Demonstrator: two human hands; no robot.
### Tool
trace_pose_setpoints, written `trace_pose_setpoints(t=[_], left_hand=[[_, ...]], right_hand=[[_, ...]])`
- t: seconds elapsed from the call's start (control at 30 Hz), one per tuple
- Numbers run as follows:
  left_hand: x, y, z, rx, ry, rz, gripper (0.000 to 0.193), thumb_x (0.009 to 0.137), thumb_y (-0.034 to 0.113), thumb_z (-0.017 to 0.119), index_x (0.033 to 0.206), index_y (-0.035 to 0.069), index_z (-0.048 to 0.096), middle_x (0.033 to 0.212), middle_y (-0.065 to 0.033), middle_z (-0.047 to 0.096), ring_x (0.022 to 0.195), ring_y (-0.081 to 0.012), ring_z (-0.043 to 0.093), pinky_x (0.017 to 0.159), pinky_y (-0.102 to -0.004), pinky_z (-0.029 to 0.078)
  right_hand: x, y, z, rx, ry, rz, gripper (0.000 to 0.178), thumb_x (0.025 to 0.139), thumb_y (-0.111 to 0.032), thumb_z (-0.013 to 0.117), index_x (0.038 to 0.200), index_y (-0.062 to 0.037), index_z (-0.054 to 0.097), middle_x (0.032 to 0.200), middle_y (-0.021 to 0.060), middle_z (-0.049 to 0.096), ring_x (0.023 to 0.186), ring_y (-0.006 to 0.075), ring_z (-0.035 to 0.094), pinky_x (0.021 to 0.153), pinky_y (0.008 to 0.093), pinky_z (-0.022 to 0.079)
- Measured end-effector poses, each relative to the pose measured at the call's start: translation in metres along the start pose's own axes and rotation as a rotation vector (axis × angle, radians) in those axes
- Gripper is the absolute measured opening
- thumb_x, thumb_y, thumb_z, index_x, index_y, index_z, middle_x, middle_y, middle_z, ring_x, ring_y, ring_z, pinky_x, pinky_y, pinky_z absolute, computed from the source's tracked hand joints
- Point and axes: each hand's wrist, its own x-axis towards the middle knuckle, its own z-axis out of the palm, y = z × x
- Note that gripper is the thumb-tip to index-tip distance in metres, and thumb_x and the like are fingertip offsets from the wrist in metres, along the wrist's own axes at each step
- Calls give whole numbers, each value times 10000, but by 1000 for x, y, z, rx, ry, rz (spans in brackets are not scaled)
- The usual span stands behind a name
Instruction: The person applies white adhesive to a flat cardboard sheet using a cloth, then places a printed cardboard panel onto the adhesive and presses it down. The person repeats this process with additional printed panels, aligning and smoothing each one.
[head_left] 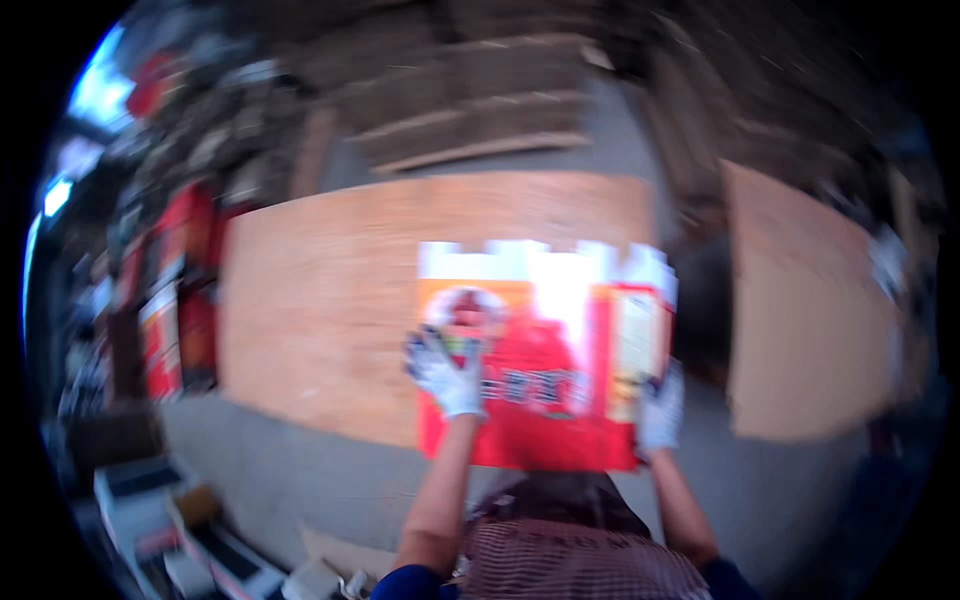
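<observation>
A flat red, white and orange printed carton (540, 345) with notched white flaps along its far edge lies over the right part of a wooden board. My left hand (447, 378), in a white glove with dark fingertips, rests on the carton's left side. Its fingers are stretched and spread, reaching to the left edge. At the carton's right edge, my right hand (660, 410), gloved the same way, appears closed around the folded side panel. Motion blur softens both hands, and the right fingers are partly hidden.
The pale wooden board (310, 310) extends left of the carton. A brown cardboard sheet (810, 310) stands to the right. Stacked brown cardboard (470, 120) lies beyond the board. Red printed boxes (185, 300) are at the left, and white-and-dark boxes (150, 500) at the lower left.
</observation>
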Motion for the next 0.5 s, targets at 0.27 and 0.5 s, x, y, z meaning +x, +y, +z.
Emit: trace_pose_setpoints(t=[0.27,0.5], left_hand=[[-20,-7,-7,56,-17,-56,929,881,612,591,1541,32,289,1549,-227,352,1419,-390,334,1171,-528,218],[-33,12,18,119,-112,261,603,991,381,510,1537,170,367,1630,-161,221,1510,-408,152,1205,-593,101]], right_hand=[[33,119,23,-3,-51,138,604,1025,-346,530,1511,-29,365,1434,196,498,1260,282,524,1057,382,427],[51,47,-74,-734,226,-370,760,931,-605,581,1414,-24,500,1362,217,566,1200,346,581,991,455,479]])
